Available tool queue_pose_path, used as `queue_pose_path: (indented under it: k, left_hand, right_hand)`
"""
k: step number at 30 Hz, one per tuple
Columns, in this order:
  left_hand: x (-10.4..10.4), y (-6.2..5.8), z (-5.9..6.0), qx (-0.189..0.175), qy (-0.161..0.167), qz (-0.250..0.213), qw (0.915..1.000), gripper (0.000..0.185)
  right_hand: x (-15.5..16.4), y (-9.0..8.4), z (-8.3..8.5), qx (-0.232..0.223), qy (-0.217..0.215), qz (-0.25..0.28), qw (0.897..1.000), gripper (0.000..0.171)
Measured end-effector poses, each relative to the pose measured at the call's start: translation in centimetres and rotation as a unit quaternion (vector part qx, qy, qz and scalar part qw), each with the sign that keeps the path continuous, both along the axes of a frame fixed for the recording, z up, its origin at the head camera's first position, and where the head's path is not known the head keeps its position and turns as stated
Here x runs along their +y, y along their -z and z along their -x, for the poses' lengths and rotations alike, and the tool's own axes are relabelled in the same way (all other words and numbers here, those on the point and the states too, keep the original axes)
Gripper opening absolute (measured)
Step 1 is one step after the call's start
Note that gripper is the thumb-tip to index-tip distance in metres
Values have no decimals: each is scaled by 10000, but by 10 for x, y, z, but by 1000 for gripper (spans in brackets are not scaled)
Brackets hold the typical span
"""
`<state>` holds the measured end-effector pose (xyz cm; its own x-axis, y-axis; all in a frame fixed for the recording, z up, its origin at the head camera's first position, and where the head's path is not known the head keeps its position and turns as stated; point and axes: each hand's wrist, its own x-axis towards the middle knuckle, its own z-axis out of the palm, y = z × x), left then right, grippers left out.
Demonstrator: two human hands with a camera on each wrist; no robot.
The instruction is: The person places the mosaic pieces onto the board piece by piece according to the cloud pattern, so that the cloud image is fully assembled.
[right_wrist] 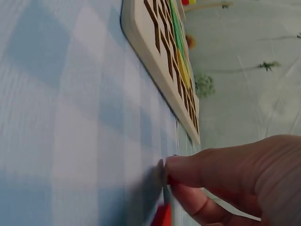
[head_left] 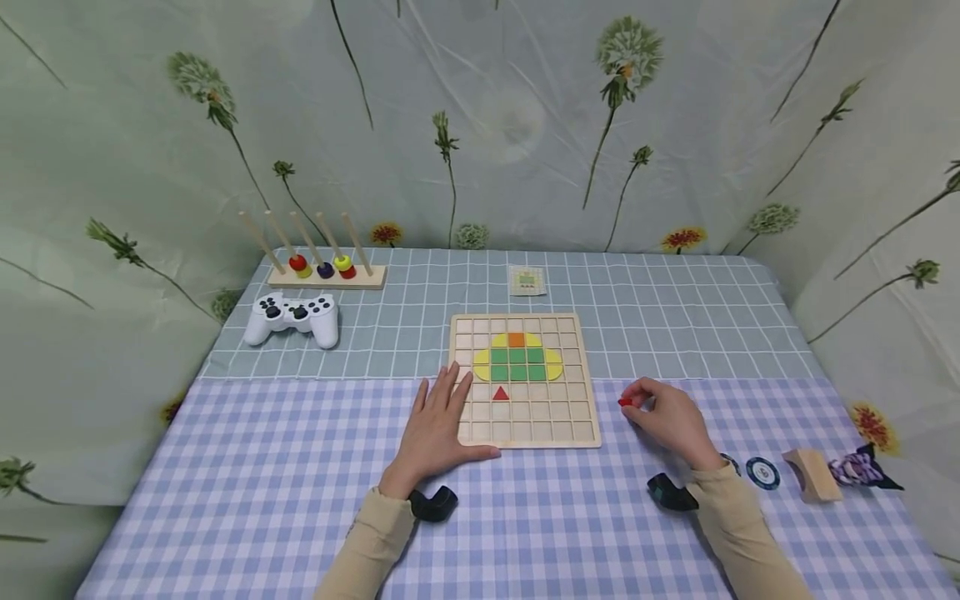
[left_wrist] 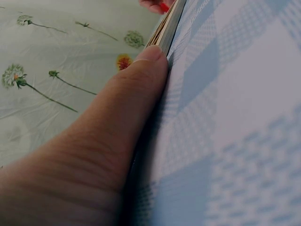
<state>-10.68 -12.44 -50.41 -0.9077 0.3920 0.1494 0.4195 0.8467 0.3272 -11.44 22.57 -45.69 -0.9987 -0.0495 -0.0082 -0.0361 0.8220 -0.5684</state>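
A square wooden grid board (head_left: 551, 430) lies on the table. In its cells sit green square tiles (head_left: 517, 357), yellow curved tiles (head_left: 554, 363), an orange square tile (head_left: 516, 340) and a red triangle tile (head_left: 500, 393). My left hand (head_left: 437, 427) rests at the board's lower left corner, fingers spread straight over the left edge and thumb along the front edge. To the right of the board, my right hand (head_left: 670, 418) pinches a small red tile (head_left: 625, 402) between thumb and fingertips, low over the checked cloth. Fingers partly hide the tile's outline.
Behind the board lies a small pattern card (head_left: 527, 281). A peg stand (head_left: 327, 278) with coloured beads and a white game controller (head_left: 292, 317) are at the back left. Right of the right forearm are round chips (head_left: 762, 472), an arched wooden block (head_left: 813, 476) and a purple-black item (head_left: 859, 467).
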Motion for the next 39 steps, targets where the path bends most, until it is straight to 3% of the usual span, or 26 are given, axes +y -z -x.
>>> queue_pose_path:
  k: [5,18,32,39]
  left_hand:
    - [-1,0,0,75,31,13,10000,118]
    - [0,-2,0,-34,-6,47,10000,119]
    - [0,-2,-1,-233,-55,175,9996,119]
    - [0,-1,0,-245,-64,211,9995,120]
  right_hand:
    - [-18,-3,7,125,-106,374,9992,16]
    - [-77,2,30,28,-1331,1273,9829,13]
    - [-115,3,39,-201,-1526,1138,9815,5]
    - [-120,4,41,-144,-1321,714,9886,4]
